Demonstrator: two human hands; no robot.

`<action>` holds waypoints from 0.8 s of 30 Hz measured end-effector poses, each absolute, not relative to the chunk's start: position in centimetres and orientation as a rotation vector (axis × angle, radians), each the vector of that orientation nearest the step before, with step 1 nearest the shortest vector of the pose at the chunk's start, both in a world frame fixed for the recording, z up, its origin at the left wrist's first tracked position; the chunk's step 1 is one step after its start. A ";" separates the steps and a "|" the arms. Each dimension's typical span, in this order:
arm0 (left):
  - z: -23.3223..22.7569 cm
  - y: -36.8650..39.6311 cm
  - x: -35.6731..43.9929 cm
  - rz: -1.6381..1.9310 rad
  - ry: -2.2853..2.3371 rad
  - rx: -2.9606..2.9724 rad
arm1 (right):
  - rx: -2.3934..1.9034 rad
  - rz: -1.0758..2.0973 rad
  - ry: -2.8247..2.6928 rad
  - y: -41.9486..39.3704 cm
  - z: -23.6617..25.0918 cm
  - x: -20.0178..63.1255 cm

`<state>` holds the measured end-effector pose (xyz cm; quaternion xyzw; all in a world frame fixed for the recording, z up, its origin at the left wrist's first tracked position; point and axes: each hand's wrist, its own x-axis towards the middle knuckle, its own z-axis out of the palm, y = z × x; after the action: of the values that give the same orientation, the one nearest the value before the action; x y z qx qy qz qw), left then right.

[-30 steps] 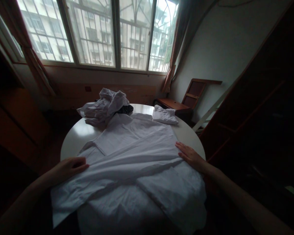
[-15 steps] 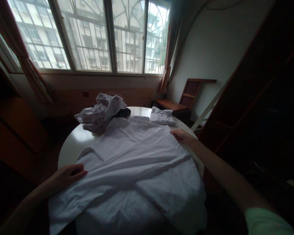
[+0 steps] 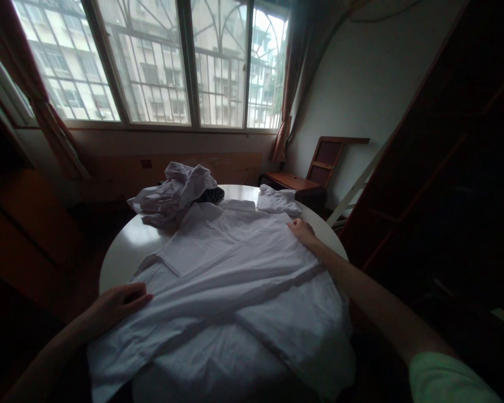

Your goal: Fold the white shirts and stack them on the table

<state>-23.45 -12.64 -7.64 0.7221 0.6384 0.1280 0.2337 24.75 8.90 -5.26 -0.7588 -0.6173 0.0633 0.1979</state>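
A white shirt [image 3: 231, 274] lies spread over the round white table [image 3: 116, 258], wrinkled along its middle and hanging over the near edge. My left hand [image 3: 124, 302] is closed at the shirt's left edge, its thumb lying over the cloth and its fingertips partly hidden. At the far right corner, my right hand [image 3: 302, 230] pinches the shirt's edge between thumb and fingers. Beyond the shirt, a loose heap of white clothes [image 3: 172, 193] rests on the table's far left, with a dark striped cloth [image 3: 212, 195] beside it. A folded white garment [image 3: 278, 200] sits at the far right.
A wooden chair [image 3: 325, 162] stands behind the table at the right, near a low wooden cabinet [image 3: 294, 180]. Dark furniture [image 3: 420, 184] rises close on the right. Barred windows [image 3: 151, 73] and tied curtains [image 3: 52, 120] are along the back wall.
My right hand has shifted slightly left and towards me, drawing the shirt's far right corner with it. My left hand has moved a little to the right along the cloth.
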 end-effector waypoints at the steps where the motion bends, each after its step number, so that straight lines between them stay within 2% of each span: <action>1: -7.6 -12.7 -23.4 0.359 1.752 1.981 | -2.143 0.165 -1.770 8.3 -5.2 24.9; 6: -7.3 -12.8 -23.0 0.401 1.761 1.954 | -2.154 0.199 -1.946 4.3 -4.9 26.0; 11: -7.5 -12.5 -23.2 0.401 1.736 1.954 | -2.165 0.082 -2.102 2.1 -5.3 26.5; 20: -7.4 -12.9 -22.7 0.388 1.784 2.019 | -2.260 -0.199 -1.982 2.5 -5.5 26.5; 24: -7.3 -12.9 -22.5 0.393 1.796 2.010 | -2.031 -0.305 -2.034 4.3 -4.7 26.4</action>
<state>-22.47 -12.91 -7.30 0.7219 0.6450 0.1410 0.2072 26.43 4.34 -4.74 -0.6971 -0.6982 -0.1046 0.1250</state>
